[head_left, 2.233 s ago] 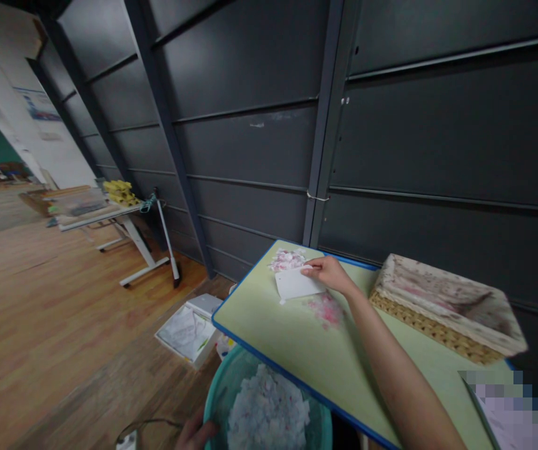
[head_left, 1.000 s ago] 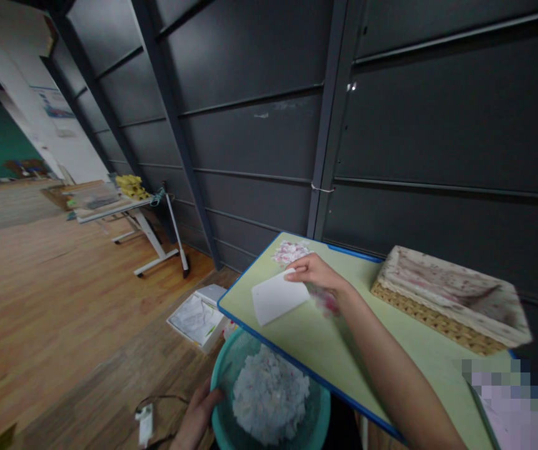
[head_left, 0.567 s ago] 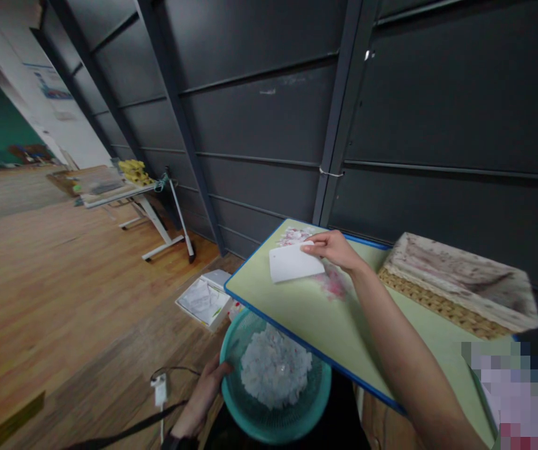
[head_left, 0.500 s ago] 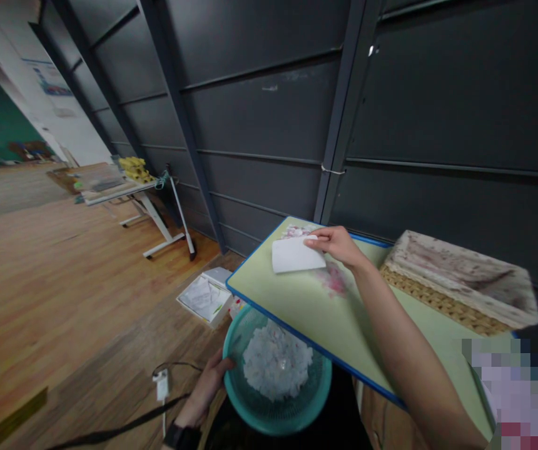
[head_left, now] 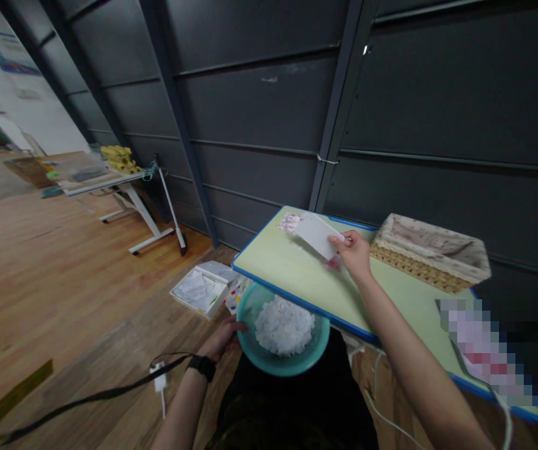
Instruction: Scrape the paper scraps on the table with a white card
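My left hand (head_left: 226,334) grips the left rim of a green plastic basket (head_left: 245,347), held at my lap just below the table's near edge. White flakes like paper scraps (head_left: 284,326) are heaped inside it. A stiff white card (head_left: 316,235) is pinched between the thumb and fingers of my right hand (head_left: 352,251), tilted over the table top. By the card's far left end lies a small pile of white and pink scraps (head_left: 289,221). Below the card's right end a pinkish-red patch (head_left: 332,263) shows, partly covered.
The pale green table (head_left: 278,265) has a blue edge. A cloth-lined wicker basket (head_left: 419,270) stands at its right, with a blurred-out object (head_left: 485,353) nearer. An open white box (head_left: 201,290) lies on the floor. A dark strap (head_left: 95,398) and a white adapter (head_left: 159,378) are at lower left.
The card in my right hand has turned and tilted, its far left end now at the scraps. The view has shifted, and the green basket appears higher, partly under the table edge.
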Demonstrator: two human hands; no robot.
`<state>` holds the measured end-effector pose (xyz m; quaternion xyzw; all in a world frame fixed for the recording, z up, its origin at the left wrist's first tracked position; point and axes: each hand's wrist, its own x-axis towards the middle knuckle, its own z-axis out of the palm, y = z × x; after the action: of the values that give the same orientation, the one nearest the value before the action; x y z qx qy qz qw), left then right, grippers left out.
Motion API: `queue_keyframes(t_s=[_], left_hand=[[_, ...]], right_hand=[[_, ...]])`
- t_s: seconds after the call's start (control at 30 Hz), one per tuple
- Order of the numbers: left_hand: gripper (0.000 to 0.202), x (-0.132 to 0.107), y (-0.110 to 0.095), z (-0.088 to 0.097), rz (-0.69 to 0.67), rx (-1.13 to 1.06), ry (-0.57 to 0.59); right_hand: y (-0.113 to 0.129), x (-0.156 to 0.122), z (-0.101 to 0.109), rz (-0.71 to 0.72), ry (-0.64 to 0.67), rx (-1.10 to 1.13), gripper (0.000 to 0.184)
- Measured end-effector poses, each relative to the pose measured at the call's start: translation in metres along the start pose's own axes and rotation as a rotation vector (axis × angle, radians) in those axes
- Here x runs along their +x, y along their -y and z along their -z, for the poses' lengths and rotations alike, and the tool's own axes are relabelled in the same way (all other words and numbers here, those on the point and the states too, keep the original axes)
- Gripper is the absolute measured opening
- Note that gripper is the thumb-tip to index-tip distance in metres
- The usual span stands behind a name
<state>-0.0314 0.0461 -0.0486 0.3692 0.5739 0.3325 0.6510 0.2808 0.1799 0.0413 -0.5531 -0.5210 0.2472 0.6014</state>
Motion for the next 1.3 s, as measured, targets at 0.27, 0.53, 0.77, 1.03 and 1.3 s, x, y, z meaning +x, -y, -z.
queue_keyframes(t_s=[0.27,0.53,0.77,1.03,1.3], left_hand=[[0.019,-0.011,-0.001,-0.003,-0.095,0.029,-0.024],[0.025,-0.011,0.018,-0.017,-0.21,0.076,-0.121],[0.031,-0.016,0.028,-0.02,-0.268,0.118,-0.164],[0.02,-0.026,0.026,-0.018,-0.297,0.121,-0.199],[0.019,-0.03,0.03,-0.016,-0.233,0.029,-0.132]], right_hand=[[-0.02,-0.045,0.005,0.197,-0.257,-0.375,0.034],[-0.022,-0.047,0.004,0.294,-0.183,-0.535,0.045],[-0.021,-0.053,0.001,0.35,-0.172,-0.635,0.043],[-0.015,-0.056,0.0,0.386,-0.133,-0.695,0.04],[-0.006,-0.073,-0.013,0.573,0.113,-0.882,0.038]])
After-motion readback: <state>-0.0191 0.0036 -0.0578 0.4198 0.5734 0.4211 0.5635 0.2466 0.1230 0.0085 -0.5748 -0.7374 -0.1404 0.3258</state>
